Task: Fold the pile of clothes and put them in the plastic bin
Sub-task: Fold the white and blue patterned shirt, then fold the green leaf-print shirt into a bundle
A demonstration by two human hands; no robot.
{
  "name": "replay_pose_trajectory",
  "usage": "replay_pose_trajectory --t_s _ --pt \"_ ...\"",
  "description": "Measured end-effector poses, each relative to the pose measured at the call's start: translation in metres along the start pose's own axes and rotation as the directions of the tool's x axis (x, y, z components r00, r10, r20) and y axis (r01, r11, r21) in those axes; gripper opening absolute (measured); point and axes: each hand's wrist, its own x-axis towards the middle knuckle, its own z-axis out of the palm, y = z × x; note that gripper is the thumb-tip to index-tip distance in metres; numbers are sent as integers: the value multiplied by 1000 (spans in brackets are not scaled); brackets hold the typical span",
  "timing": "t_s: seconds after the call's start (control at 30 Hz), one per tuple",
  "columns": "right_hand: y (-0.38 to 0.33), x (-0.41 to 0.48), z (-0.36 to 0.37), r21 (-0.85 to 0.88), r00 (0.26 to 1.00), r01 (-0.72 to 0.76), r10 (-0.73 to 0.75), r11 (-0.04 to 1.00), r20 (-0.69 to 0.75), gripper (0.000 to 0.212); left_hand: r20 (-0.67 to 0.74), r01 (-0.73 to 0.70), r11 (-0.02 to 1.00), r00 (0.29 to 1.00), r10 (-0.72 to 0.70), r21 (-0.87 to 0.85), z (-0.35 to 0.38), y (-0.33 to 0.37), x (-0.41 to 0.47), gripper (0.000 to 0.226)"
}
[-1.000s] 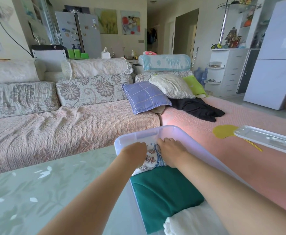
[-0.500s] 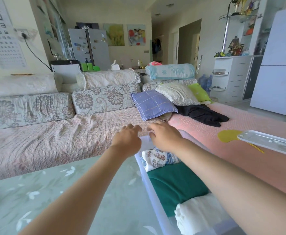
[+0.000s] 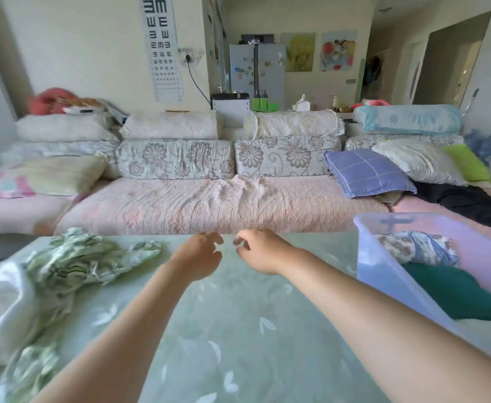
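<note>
A clear plastic bin (image 3: 383,274) stands at the right of the green table (image 3: 238,330). Inside it lie a folded floral garment (image 3: 415,250), a folded dark green one (image 3: 453,292) and a white one (image 3: 488,327) at the near end. An unfolded pile lies at the table's left: a green patterned garment (image 3: 84,261) and a white garment (image 3: 3,303). My left hand (image 3: 199,257) and my right hand (image 3: 260,251) hover side by side over the table's far middle, fingers loosely apart, holding nothing.
A long sofa (image 3: 209,199) with floral cushions runs along the table's far edge. A blue checked pillow (image 3: 366,173) and a black garment (image 3: 471,202) lie on it at the right.
Both hands have left the bin and swung left over the table. The view has turned left, bringing the unfolded pile into sight.
</note>
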Motion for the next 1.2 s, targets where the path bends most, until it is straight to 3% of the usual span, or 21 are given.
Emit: replay_pose_trajectory --t_s 0.2,0.47,0.6,0.67,0.77,0.83,1.0,1.1,1.2 --pt "-104 29 110 74 986 38 -49 997 159 36 10 166 984 986 -165 -71 -2 -138 -62 40" --pt "-222 70 236 73 922 186 -200 980 331 65 -273 435 892 879 -391 124 -2 -292 -138 57" --pt "-271 79 290 81 874 218 -232 973 427 98 -159 570 818 802 -575 -79 9 -340 -155 54" --pt "-285 81 311 43 872 235 -230 971 432 91 -56 596 792 793 -606 -130 12 -355 -159 55" --pt "-284 85 330 14 889 273 -258 962 378 38 26 555 820 830 -557 -137 11 -363 -159 62" --pt "-276 85 326 -24 894 286 -257 958 368 23 47 505 845 862 -506 -176 9 -357 -157 59" --pt "-230 71 281 38 944 180 -184 983 274 19 48 345 934 939 -342 -96 8 -319 -150 81" --pt "-207 60 256 307 980 16 -77 952 186 31 18 275 960 961 -275 -44 21 -299 -145 83" --pt "-185 41 224 518 998 -44 15 854 59 37 -52 236 970 970 -239 -59 30 -276 -138 71"
